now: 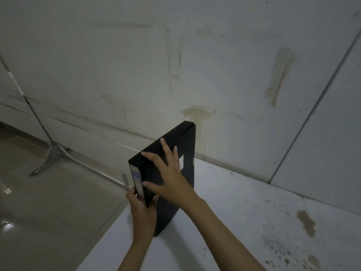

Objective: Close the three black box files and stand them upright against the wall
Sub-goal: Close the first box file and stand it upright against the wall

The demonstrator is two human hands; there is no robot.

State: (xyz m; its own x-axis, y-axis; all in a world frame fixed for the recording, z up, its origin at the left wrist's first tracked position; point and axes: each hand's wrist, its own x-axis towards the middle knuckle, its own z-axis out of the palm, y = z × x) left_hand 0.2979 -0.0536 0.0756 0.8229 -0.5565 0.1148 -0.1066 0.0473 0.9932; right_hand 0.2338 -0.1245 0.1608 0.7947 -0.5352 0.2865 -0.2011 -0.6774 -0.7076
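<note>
Looking down through the head camera, I saw one black box file (pixel 172 173) standing upright on the white table (pixel 254 222), near its left edge, with its far end close to the wall (pixel 175 55); whether it touched, I could not tell. My left hand (pixel 141 210) was wrapped around the lower near corner, fingers curled on the spine by the blue label (pixel 136 176). My right hand (pixel 172 177) lay flat and spread against the file's upper side, pressing rather than gripping, holding nothing closed in it. The file looked shut, or nearly so.

To do this step well, I judged I should keep the flat palm squeezing the lid while the left hand steadied the base, then slide the file back square to the wall so it would not tip. The file sat between both hands, the left low at the spine, the right higher on the side. A tripod stand (pixel 52 151) stood on the floor to the left. The other two files were out of view.
</note>
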